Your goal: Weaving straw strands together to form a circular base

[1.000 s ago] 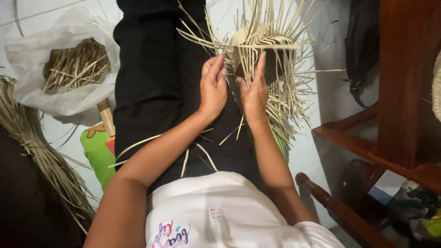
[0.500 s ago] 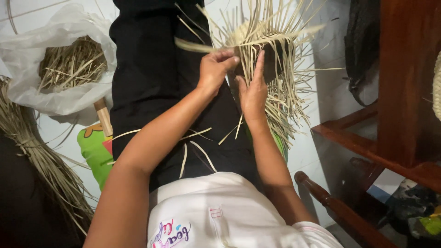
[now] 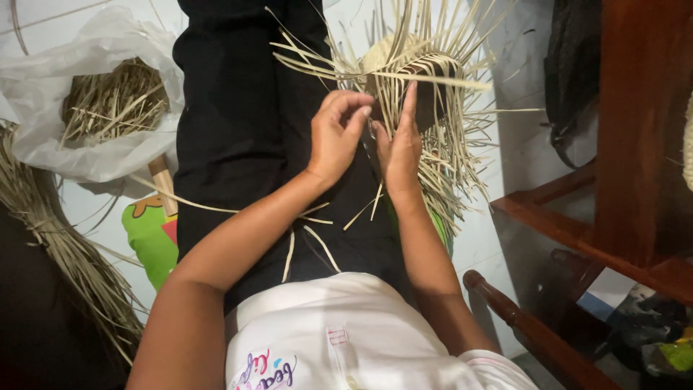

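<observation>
Pale half-woven straw piece with loose strands [image 3: 415,79], on black-clad lap | left hand [image 3: 336,137]: grip pinched strands at its near edge | right hand [image 3: 398,148]: fingers flat against it, nothing grasped | white plastic bag of straw [image 3: 94,101], well left.

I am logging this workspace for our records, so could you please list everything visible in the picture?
Woven straw piece: one, pale tan with loose strands, on the lap.
Plastic bag: one, translucent white, upper left, holding dry straw.
Straw bundle: one, tan, left floor.
Cushion: one, green, under the legs.
Wooden furniture: dark red-brown, right.
Black trousers: one pair.
White shirt: one.
Left hand: pinching strands.
Right hand: pressed on the weave.
</observation>
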